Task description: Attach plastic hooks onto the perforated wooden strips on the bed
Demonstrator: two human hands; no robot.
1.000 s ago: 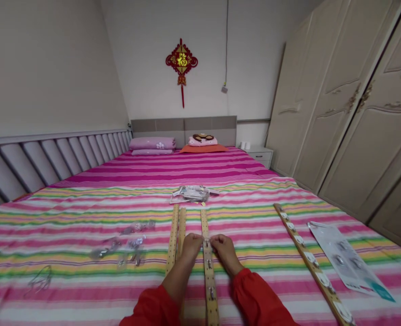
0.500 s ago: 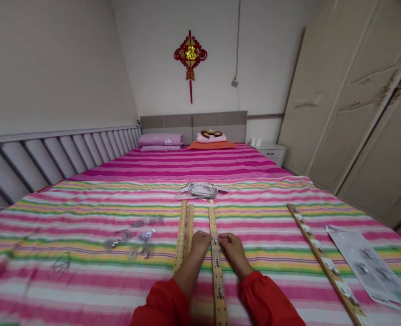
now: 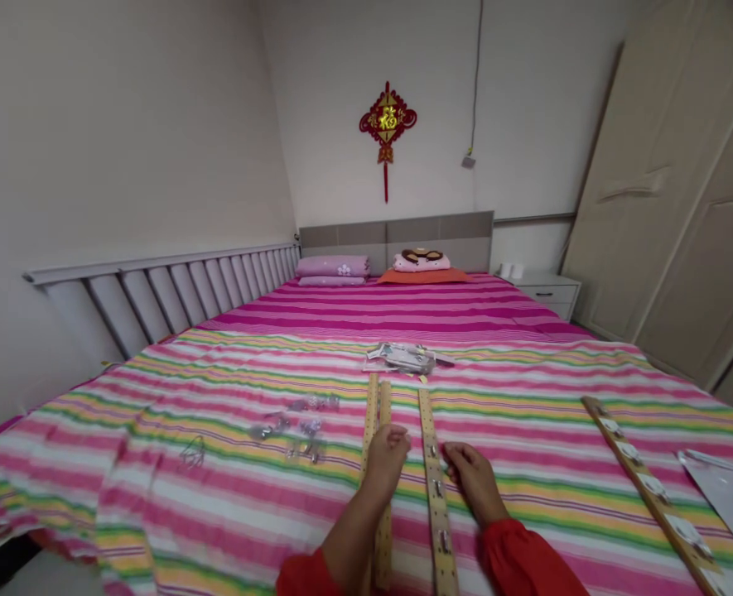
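My left hand [image 3: 388,451] lies curled, fingers closed, on a pair of wooden strips [image 3: 375,406] that rest side by side on the striped bedspread [image 3: 528,414]. What it holds, if anything, is hidden. Just to the right lies a perforated wooden strip [image 3: 429,430] with small metal hooks fixed along it. My right hand [image 3: 473,473] sits against that strip's right edge, its curled fingertips pinched at the wood. Both sleeves are red.
Loose metal hooks [image 3: 297,424] and a wire piece [image 3: 193,451] lie to the left. A plastic bag of parts [image 3: 403,358] sits beyond the strips. At the right are another strip with white hooks [image 3: 645,482] and a packaging sheet [image 3: 730,497]. A wardrobe [image 3: 682,248] stands to the right.
My left hand has left the hook on the perforated strip and moved left onto the paired strips. My right hand has slid to the strip's right edge. My head has turned left.
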